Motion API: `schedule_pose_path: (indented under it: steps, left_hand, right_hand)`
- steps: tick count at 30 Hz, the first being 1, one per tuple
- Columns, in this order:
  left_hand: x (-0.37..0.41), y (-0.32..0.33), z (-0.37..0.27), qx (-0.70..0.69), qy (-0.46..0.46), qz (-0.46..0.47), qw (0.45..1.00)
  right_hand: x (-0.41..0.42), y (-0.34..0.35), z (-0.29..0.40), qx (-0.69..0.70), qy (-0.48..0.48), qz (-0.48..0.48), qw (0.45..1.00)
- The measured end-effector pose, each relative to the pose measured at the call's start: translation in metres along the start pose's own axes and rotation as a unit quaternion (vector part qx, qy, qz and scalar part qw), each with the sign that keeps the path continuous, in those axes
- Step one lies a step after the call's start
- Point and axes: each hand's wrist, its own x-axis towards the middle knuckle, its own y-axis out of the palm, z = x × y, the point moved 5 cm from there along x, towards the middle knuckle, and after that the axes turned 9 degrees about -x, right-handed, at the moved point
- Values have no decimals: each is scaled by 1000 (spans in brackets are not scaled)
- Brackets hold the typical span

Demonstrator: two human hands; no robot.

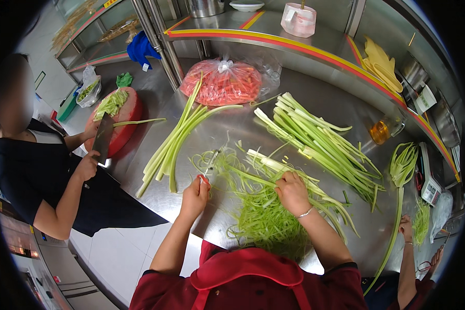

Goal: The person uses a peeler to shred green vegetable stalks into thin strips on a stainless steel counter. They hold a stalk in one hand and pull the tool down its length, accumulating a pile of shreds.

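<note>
My left hand (195, 198) grips the red handle of a vegetable peeler (210, 164), whose metal head points away from me among thin green shavings. My right hand (293, 193) holds a celery stalk (252, 178) against the steel worktop (221, 131); the stalk's far end reaches toward the peeler. Beneath and in front of that hand lies a loose heap of celery peelings (267, 221). A few pale stalks (271, 159) rest just beyond my right hand. Farther off is a larger bundle of celery (321, 143), and more long stalks (174, 147) lie to the left.
At left a co-worker holds a cleaver (102, 135) over chopped celery on a red round chopping board (122, 128). A bag of red pieces (224, 83) stands at the back under a shelf (232, 33). Rightward are a glass jug (381, 131), a scale (430, 190) and another person's hand (406, 228).
</note>
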Motion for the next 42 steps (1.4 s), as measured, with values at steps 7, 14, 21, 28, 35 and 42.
schedule_pose_path:
  steps: [7, 14, 21, 28, 35, 42]
  left_hand:
    - [-29, 28, -14, 13, -1, 52, 999]
    - [-34, 57, -19, 186, 60, 126, 973]
    - [-35, 70, -11, 252, 57, 164, 952]
    - [-11, 58, -8, 346, 33, 157, 924]
    - [-4, 51, -5, 359, 43, 134, 923]
    - [-5, 54, -2, 356, 64, 117, 925]
  right_hand:
    - [12, -14, -6, 168, 89, 20, 982]
    - [9, 49, 3, 427, 227, 228, 845]
    - [7, 64, 14, 484, 311, 316, 754]
    - [1, 58, 6, 512, 299, 312, 743]
    - [-16, -20, -26, 483, 280, 253, 791]
    - [-55, -138, -75, 512, 327, 70, 791]
